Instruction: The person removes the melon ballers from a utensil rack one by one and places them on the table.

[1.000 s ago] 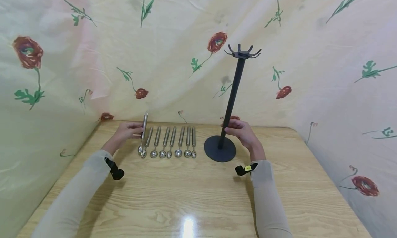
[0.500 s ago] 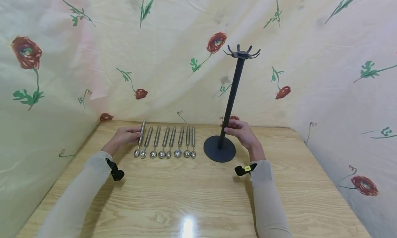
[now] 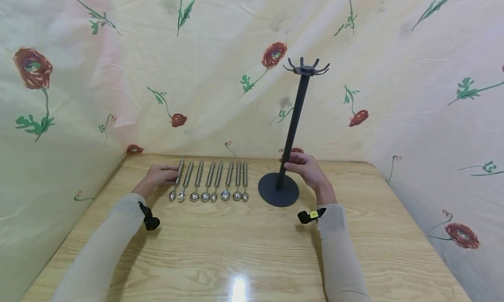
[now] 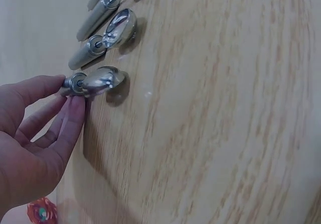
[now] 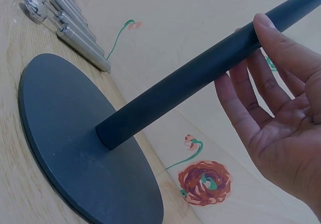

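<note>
In the head view my left hand (image 3: 157,176) pinches the handle of the leftmost metal melon baller (image 3: 172,196), its oval scoop toward me. The left wrist view shows thumb and fingertips on either side of that handle, close to the tabletop; much of the handle is hidden. Beside it lie several more melon ballers (image 3: 205,197), side by side in a row, some with round scoops and others with oval ones. My right hand (image 3: 310,173) holds the lower pole of a black hook stand (image 5: 185,86), thumb on one side and fingers on the other. The stand is upright on its round base (image 3: 278,198).
A ring of upturned hooks (image 3: 307,69) tops the stand. The wooden table (image 3: 220,245) runs up to a flowered cloth (image 3: 220,74) at the back and sides. Between the row and the stand's base there is a small gap.
My left hand has lowered the leftmost melon baller from a raised, steeper position and moved slightly left, laying it at the row's end. The right hand and stand stay in place.
</note>
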Demonstrator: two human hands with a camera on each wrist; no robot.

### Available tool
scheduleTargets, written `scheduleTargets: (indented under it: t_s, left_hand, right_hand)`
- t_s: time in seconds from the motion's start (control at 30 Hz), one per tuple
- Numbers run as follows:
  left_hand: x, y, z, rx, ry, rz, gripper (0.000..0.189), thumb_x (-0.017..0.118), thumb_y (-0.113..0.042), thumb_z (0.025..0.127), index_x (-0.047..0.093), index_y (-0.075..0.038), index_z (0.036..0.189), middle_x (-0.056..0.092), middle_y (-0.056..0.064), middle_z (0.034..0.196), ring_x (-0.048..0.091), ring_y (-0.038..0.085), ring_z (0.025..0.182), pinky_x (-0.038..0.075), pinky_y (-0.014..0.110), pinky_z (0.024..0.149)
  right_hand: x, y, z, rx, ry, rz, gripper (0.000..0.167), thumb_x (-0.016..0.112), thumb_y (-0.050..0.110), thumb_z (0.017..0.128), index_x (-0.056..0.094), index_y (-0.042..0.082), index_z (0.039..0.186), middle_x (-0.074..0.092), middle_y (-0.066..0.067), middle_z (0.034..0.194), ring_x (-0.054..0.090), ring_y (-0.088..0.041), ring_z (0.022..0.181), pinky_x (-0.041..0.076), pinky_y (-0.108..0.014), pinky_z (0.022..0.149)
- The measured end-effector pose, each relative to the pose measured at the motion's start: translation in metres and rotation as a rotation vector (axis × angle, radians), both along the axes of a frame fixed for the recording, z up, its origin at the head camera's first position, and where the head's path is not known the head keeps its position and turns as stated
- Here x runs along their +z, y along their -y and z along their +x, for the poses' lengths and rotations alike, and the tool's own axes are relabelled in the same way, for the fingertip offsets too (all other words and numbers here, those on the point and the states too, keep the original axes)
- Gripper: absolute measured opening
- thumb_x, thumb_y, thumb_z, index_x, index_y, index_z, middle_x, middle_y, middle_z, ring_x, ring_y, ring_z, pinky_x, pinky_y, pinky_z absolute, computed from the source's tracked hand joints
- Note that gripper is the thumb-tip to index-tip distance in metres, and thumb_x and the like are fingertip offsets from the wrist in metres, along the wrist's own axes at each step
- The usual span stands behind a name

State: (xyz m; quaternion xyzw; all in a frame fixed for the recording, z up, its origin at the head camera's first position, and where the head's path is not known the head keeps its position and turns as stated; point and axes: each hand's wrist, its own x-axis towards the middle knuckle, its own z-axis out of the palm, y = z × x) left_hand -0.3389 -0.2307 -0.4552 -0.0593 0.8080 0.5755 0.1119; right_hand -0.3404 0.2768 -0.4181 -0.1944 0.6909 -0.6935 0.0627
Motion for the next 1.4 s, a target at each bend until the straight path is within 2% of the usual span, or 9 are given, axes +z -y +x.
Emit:
scheduleTargets:
  t_s: [0.43, 0.63, 0.83, 0.93, 1.17, 1.4]
  left_hand:
    - [0.002, -0.006, -0.001, 0.044, 0.011, -0.034, 0.044, 0.066, -0.008, 0.098, 0.056, 0.008, 0.138, 0.065, 0.026, 0.132, 0.069, 0.005, 0.082, 0.063, 0.025, 0.083]
    - [0.003, -0.006, 0.001, 0.041, 0.011, -0.034, 0.043, 0.066, -0.008, 0.098, 0.057, 0.01, 0.137, 0.07, 0.022, 0.123, 0.069, 0.006, 0.08, 0.063, 0.025, 0.081]
    - [0.005, -0.006, 0.002, 0.03, 0.024, -0.044, 0.045, 0.065, -0.009, 0.099, 0.055, 0.01, 0.138, 0.071, 0.019, 0.12, 0.068, 0.006, 0.082, 0.063, 0.023, 0.079]
    - [0.005, -0.005, 0.003, 0.029, 0.032, -0.044, 0.045, 0.065, -0.011, 0.099, 0.055, 0.009, 0.139, 0.071, 0.017, 0.118, 0.068, 0.006, 0.083, 0.063, 0.022, 0.079]
    - [0.005, -0.003, 0.004, 0.029, 0.046, -0.053, 0.046, 0.065, -0.013, 0.1, 0.055, 0.008, 0.139, 0.071, 0.014, 0.117, 0.067, 0.006, 0.085, 0.062, 0.022, 0.08]
    - [0.007, -0.003, 0.005, 0.026, 0.033, -0.063, 0.045, 0.064, -0.013, 0.101, 0.055, 0.009, 0.138, 0.07, 0.015, 0.117, 0.066, 0.005, 0.084, 0.062, 0.022, 0.08]
  right_hand:
    - [0.007, 0.002, 0.004, 0.007, 0.036, -0.018, 0.033, 0.059, -0.01, 0.097, 0.076, 0.015, 0.109, 0.076, 0.003, 0.107, 0.071, -0.01, 0.1, 0.06, -0.025, 0.091]
    - [0.015, 0.004, 0.011, 0.021, 0.029, -0.018, 0.03, 0.059, -0.011, 0.097, 0.075, 0.009, 0.113, 0.076, 0.003, 0.107, 0.07, -0.01, 0.1, 0.06, -0.025, 0.091]
    - [0.016, 0.003, 0.012, 0.001, 0.039, -0.001, 0.026, 0.061, -0.009, 0.096, 0.073, 0.003, 0.116, 0.076, 0.002, 0.109, 0.07, -0.01, 0.1, 0.06, -0.025, 0.091]
    - [0.015, 0.003, 0.011, -0.005, 0.042, 0.006, 0.026, 0.062, -0.008, 0.096, 0.073, 0.004, 0.116, 0.076, 0.001, 0.109, 0.07, -0.011, 0.1, 0.06, -0.026, 0.092]
    - [0.016, 0.005, 0.013, 0.0, 0.042, 0.016, 0.029, 0.062, -0.007, 0.097, 0.076, 0.015, 0.109, 0.076, 0.005, 0.107, 0.07, -0.01, 0.101, 0.06, -0.024, 0.092]
    - [0.016, 0.005, 0.013, 0.007, 0.029, 0.001, 0.028, 0.06, -0.01, 0.097, 0.074, 0.006, 0.116, 0.077, 0.004, 0.106, 0.071, -0.009, 0.1, 0.06, -0.024, 0.091]
